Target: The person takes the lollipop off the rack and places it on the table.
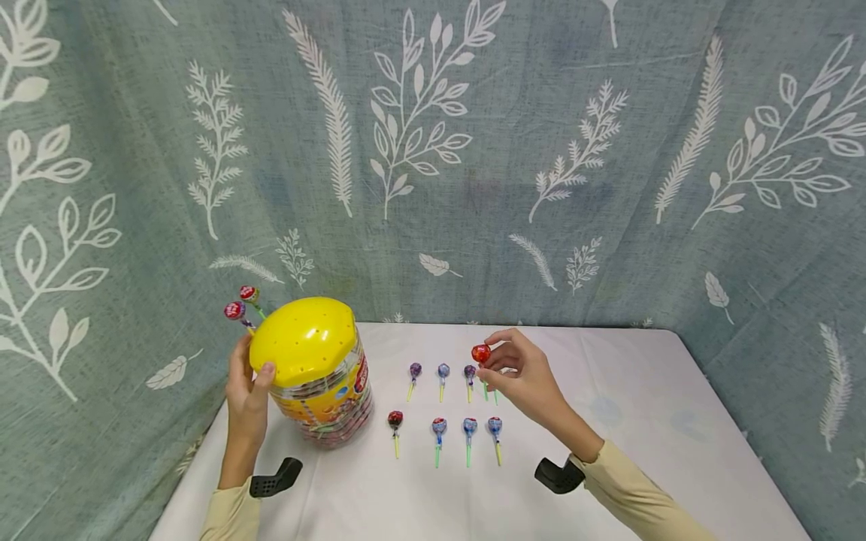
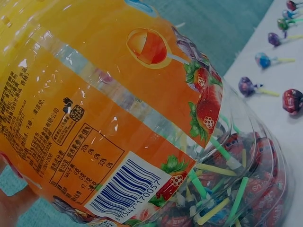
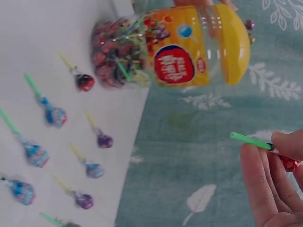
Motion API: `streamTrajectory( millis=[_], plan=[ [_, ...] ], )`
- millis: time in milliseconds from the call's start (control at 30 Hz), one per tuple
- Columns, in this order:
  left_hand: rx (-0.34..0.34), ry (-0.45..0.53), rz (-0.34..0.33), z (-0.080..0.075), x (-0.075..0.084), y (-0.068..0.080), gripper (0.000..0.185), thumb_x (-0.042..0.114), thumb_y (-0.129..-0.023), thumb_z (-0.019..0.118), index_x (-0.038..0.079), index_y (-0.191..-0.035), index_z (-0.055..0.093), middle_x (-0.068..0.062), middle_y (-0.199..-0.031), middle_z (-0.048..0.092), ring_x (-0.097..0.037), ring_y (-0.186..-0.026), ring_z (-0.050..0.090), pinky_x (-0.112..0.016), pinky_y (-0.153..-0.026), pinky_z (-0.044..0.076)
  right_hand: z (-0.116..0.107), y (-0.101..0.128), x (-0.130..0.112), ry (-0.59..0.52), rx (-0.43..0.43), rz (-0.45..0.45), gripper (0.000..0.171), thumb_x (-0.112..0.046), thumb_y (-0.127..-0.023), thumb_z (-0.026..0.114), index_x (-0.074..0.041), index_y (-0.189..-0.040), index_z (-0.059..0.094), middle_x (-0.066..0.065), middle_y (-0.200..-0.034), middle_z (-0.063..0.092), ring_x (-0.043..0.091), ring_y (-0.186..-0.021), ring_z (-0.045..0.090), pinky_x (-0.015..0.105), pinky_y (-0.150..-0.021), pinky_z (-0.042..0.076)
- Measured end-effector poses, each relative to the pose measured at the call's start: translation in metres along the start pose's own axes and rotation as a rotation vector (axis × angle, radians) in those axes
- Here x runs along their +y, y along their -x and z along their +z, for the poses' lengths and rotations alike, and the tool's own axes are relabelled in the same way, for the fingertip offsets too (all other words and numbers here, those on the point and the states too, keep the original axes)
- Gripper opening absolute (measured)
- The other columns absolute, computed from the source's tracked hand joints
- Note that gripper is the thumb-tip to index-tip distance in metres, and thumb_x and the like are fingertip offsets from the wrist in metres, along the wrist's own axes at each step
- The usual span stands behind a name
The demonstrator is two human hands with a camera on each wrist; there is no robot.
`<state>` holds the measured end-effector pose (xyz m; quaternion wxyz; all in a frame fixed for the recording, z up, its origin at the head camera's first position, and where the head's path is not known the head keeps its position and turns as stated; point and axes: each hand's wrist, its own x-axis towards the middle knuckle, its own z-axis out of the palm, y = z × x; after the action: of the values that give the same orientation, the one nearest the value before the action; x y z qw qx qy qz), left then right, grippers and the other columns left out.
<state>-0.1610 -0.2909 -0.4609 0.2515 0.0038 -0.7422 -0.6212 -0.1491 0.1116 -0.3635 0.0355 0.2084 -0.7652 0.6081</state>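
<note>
A clear plastic lollipop jar (image 1: 331, 406) with a yellow domed lid (image 1: 304, 340) stands on the left of the white table (image 1: 629, 421). My left hand (image 1: 252, 376) grips its side, thumb on the lid's edge. Two red lollipops (image 1: 238, 304) stick out beside the lid. My right hand (image 1: 489, 359) pinches a red lollipop (image 1: 481, 353) with a green stick above the table. In the right wrist view my fingers (image 3: 265, 184) hold that green stick (image 3: 251, 141), with the jar (image 3: 180, 47) beyond. The left wrist view is filled by the jar's orange label (image 2: 118, 118).
Several wrapped lollipops lie in two rows on the table: purple ones (image 1: 443, 370) behind, a red one (image 1: 395, 418) and blue ones (image 1: 470, 426) in front. A leaf-patterned teal curtain (image 1: 433, 150) hangs behind and beside the table.
</note>
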Motion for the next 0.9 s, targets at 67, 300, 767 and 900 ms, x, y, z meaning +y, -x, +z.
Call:
streamTrajectory(
  millis=[67, 300, 767, 900],
  plan=[
    [0.001, -0.008, 0.003, 0.000, 0.000, 0.000, 0.063, 0.023, -0.089, 0.049, 0.027, -0.148, 0.027, 0.002, -0.149, 0.031, -0.015, -0.131, 0.033, -0.030, -0.108, 0.027, -0.002, 0.004, 0.004, 0.003, 0.008, 0.016, 0.036, 0.009, -0.079, 0.068, 0.007, -0.112, 0.051, 0.025, -0.090, 0.063, 0.038, -0.075, 0.063, 0.042, -0.060, 0.055],
    [0.004, 0.000, 0.020, 0.001, 0.000, 0.000, 0.062, 0.023, -0.089, 0.049, 0.026, -0.147, 0.028, 0.003, -0.148, 0.032, -0.015, -0.131, 0.034, -0.031, -0.109, 0.027, -0.008, 0.017, 0.036, 0.032, 0.033, 0.092, 0.038, 0.009, -0.079, 0.069, 0.004, -0.112, 0.052, 0.022, -0.088, 0.063, 0.037, -0.075, 0.063, 0.040, -0.059, 0.056],
    [-0.013, 0.005, 0.016, 0.000, 0.002, 0.000, 0.063, 0.022, -0.089, 0.049, 0.025, -0.148, 0.027, 0.003, -0.150, 0.030, -0.015, -0.135, 0.028, -0.038, -0.112, 0.020, -0.021, 0.042, 0.104, 0.006, 0.140, 0.335, 0.040, 0.003, -0.076, 0.074, -0.006, -0.110, 0.055, 0.013, -0.081, 0.063, 0.032, -0.071, 0.065, 0.036, -0.056, 0.056],
    [-0.013, -0.002, 0.015, -0.001, 0.002, 0.001, 0.063, 0.022, -0.089, 0.048, 0.024, -0.148, 0.027, 0.001, -0.150, 0.030, -0.015, -0.135, 0.029, -0.038, -0.112, 0.021, -0.020, 0.051, 0.117, 0.024, 0.173, 0.399, 0.041, 0.005, -0.075, 0.074, -0.005, -0.109, 0.055, 0.012, -0.078, 0.062, 0.028, -0.067, 0.064, 0.037, -0.055, 0.056]
  ],
)
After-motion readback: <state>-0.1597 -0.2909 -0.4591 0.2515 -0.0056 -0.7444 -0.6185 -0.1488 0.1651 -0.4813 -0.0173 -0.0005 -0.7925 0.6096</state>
